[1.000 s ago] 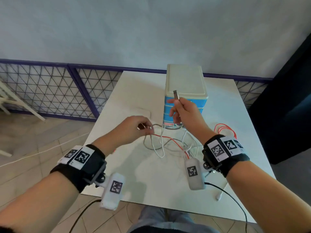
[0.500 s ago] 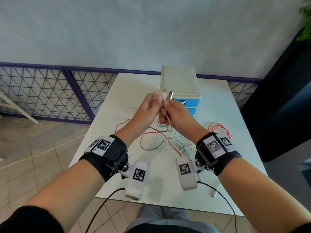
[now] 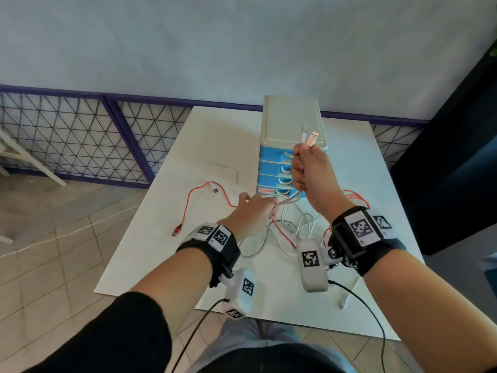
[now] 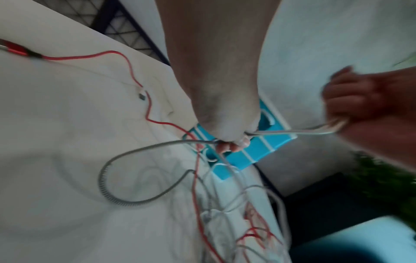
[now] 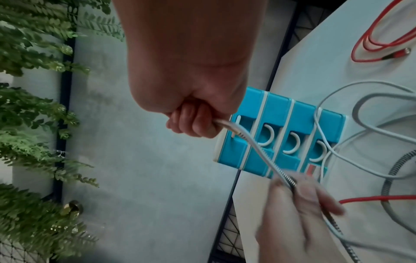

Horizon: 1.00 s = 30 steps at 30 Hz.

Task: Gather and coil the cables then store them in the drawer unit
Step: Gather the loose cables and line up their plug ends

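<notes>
My right hand is raised in front of the blue drawer unit and grips a grey braided cable; both of its plugs stick up above the fist. Lower down, my left hand pinches the same cable's doubled strands, drawn taut between the hands. The rest of that cable loops on the white table. A red cable lies to the left, another red cable to the right, and white cables are tangled in between.
The drawer unit has a cream top and several shut drawers. A white pad lies on the table behind the red cable. A white plug end rests near the table's front edge. A wire fence stands to the left.
The hands were together at the plugs half a second ago. My left hand has since slid down along the cable toward the table, while my right hand stayed raised with the plugs.
</notes>
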Each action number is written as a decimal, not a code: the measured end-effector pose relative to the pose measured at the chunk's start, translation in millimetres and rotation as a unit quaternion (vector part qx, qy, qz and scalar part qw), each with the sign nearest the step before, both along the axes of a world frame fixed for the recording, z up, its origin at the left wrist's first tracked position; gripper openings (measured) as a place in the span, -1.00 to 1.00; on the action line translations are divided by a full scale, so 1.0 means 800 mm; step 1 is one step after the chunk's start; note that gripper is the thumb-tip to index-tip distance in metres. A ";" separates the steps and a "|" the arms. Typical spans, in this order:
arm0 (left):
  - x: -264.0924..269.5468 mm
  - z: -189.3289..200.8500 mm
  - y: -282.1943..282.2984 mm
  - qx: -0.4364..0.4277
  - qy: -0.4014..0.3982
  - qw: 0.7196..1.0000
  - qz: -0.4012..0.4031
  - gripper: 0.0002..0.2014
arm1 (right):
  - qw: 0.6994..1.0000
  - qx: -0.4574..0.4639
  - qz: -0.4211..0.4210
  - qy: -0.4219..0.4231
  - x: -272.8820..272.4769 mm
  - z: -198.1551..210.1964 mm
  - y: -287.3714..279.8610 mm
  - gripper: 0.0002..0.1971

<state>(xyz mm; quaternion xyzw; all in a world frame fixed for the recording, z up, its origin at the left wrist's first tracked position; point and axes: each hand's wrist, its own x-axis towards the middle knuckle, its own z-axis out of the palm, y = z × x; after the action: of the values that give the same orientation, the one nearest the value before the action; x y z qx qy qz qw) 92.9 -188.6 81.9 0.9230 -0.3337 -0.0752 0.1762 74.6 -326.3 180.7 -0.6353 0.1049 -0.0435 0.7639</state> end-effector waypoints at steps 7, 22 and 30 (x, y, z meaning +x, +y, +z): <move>0.017 -0.034 -0.018 0.061 -0.046 0.997 -0.019 -0.84 | 0.999 -0.034 -0.028 0.002 -0.009 0.003 -0.006 -0.70; 0.029 -0.092 0.055 0.139 0.007 0.989 0.046 -0.77 | 0.996 -0.023 -0.071 -0.040 0.002 0.018 -0.004 -0.72; 0.034 -0.066 0.077 -0.267 0.282 0.905 0.172 -0.54 | 0.990 -0.125 -0.050 -0.043 0.013 0.013 0.014 -0.71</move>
<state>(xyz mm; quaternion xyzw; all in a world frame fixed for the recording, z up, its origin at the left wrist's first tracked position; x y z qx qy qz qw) 120.2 -127.4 29.0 0.8247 -0.1139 -0.2087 0.5132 84.8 -315.1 191.0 -0.7176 0.0969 -0.1217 0.6788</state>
